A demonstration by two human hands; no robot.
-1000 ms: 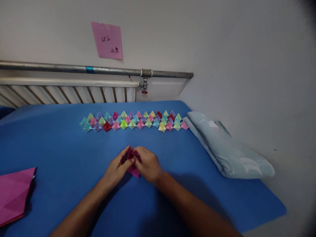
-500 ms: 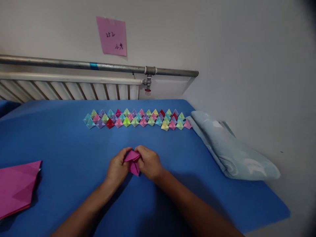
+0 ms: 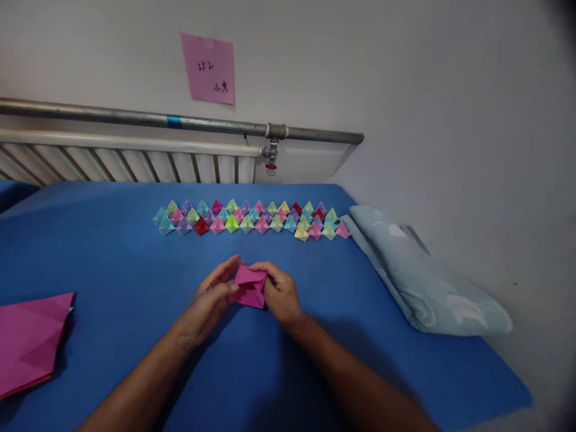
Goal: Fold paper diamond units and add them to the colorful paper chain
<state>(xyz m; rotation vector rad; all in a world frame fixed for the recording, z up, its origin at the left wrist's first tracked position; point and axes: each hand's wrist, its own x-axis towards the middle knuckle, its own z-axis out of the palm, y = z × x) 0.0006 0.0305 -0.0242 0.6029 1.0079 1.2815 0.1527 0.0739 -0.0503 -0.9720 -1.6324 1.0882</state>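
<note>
A small magenta origami paper point(image 3: 251, 288), partly folded with loose flaps, is held just above the blue surface in front of me. My right hand point(image 3: 281, 294) pinches its right side between thumb and curled fingers. At the paper's left edge is my left hand point(image 3: 211, 300), its fingers stretched out and apart from the thumb. The thumb tip meets or nearly meets the paper; I cannot tell whether it presses on it.
Several rows of colourful folded paper pieces point(image 3: 246, 224) lie farther back on the blue surface point(image 3: 112, 258). Large magenta sheets point(image 3: 33, 342) are at the left. A folded pale blue blanket point(image 3: 427, 276) lies at right. Behind run a radiator point(image 3: 130, 162) and a metal pipe point(image 3: 216, 125).
My left hand has loosened from its pinch and spread its fingers. The magenta paper has turned and shifted slightly right, still in my right hand.
</note>
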